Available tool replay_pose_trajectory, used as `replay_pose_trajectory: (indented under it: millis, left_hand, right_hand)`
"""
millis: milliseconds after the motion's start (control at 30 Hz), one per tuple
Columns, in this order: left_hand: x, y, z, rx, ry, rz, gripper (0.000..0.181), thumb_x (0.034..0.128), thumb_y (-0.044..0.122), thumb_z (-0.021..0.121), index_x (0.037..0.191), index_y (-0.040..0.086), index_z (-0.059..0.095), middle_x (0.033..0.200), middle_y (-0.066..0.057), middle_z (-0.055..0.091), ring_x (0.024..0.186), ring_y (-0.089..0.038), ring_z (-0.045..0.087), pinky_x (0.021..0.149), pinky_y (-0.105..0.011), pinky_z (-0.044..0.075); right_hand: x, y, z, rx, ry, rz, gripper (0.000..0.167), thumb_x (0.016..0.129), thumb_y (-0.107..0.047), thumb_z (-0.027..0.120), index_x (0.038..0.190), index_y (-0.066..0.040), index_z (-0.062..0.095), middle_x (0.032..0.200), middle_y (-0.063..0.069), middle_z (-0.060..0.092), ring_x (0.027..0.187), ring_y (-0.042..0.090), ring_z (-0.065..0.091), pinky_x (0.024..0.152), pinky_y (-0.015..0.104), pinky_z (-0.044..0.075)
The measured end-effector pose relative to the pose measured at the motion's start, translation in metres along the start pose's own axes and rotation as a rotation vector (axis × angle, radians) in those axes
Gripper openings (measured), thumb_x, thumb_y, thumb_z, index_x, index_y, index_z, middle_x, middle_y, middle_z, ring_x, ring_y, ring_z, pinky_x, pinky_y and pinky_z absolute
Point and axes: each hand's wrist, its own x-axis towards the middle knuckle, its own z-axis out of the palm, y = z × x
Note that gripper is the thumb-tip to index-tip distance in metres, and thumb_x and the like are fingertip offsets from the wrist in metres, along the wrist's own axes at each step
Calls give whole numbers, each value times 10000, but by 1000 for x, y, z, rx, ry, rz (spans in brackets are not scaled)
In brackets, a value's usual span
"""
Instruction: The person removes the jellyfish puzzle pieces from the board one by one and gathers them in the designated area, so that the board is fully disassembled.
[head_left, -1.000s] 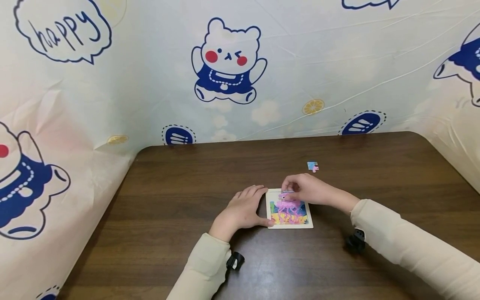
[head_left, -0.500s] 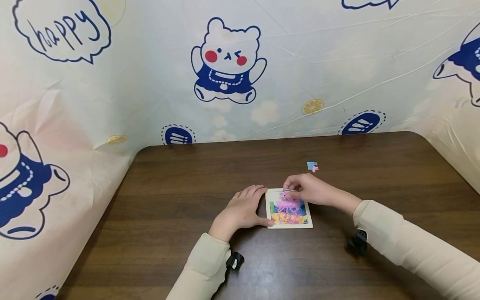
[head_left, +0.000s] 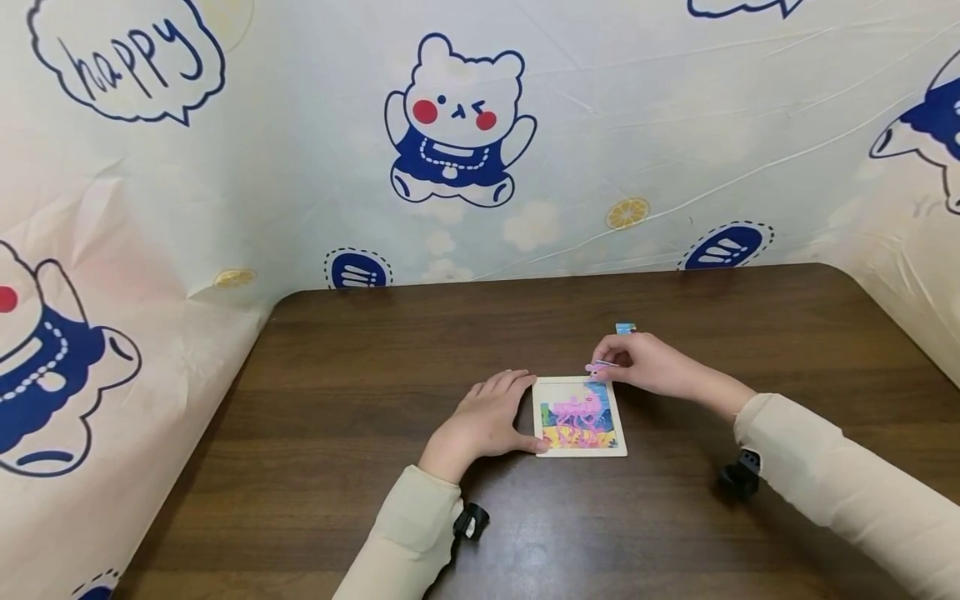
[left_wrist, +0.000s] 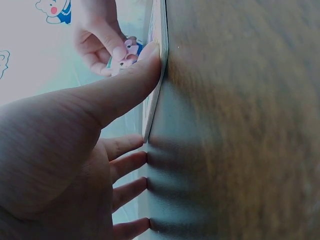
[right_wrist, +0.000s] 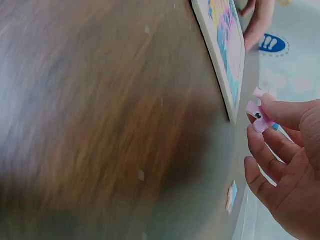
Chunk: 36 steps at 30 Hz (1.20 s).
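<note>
A small square jigsaw puzzle in a pale frame (head_left: 587, 453) lies on the table, its picture a pink creature over yellow and blue; a pale bare patch shows at the upper left of the picture. My left hand (head_left: 480, 427) rests at the frame's left side, thumb on the near corner, fingers spread straight with tips on the table. Between thumb and fingers, my right hand (head_left: 656, 364) pinches a pink puzzle piece (right_wrist: 256, 115) with a printed eye, raised by the frame's far right corner. Another puzzle piece (head_left: 624, 328), blue on top, lies behind that hand, partly covered.
The brown wooden table (head_left: 360, 400) has rounded far corners. A pale curtain (head_left: 300, 183) with cartoon bears hangs close behind it and along its sides. Black wrist cameras sit at the left cuff (head_left: 471, 522) and right cuff (head_left: 741, 475).
My right hand has lifted the pink puzzle piece off the picture and moved right and away from me, now partly covering the loose piece. My left hand has stayed put.
</note>
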Motion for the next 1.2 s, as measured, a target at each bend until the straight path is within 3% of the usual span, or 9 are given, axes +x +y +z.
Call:
replay_pose_trajectory:
  millis: [400, 600, 967, 1200]
  left_hand:
    - [0, 1, -1, 11, -1, -9, 939, 806, 543, 771, 1542, 150, 342, 1592, -40, 294, 1476, -257, 223, 1168, -499, 227]
    - [0, 1, -1, 13, -4, -9, 937, 806, 546, 770, 1542, 154, 343, 1593, -35, 292, 1478, -255, 220, 1170, -495, 225]
    - [0, 2, -1, 13, -2, -9, 938, 802, 558, 768, 1540, 160, 348, 1592, -24, 296, 1476, -246, 226, 1170, -484, 230]
    - [-1, 2, -1, 6, -3, -12, 937, 803, 551, 770, 1541, 158, 347, 1594, -24, 292, 1479, -249, 220, 1172, -488, 222]
  right_hand:
    - [-11, 21, -32, -61, 49, 73, 81, 921, -63, 701, 994, -32, 685, 831, -11, 669, 753, 150, 584, 694, 285, 500]
    - [-11, 33, -46, -117, 68, 123, 101, 903, -51, 717, 998, -27, 688, 859, 24, 673, 777, 185, 570, 733, 349, 514]
    - [-6, 55, -58, -218, 92, 189, 102, 900, -51, 716, 994, -22, 686, 814, 27, 689, 725, 188, 577, 692, 385, 491]
    - [3, 63, -59, -226, 66, 228, 125, 917, -76, 704, 1021, -11, 679, 814, 30, 674, 709, 187, 559, 676, 375, 489]
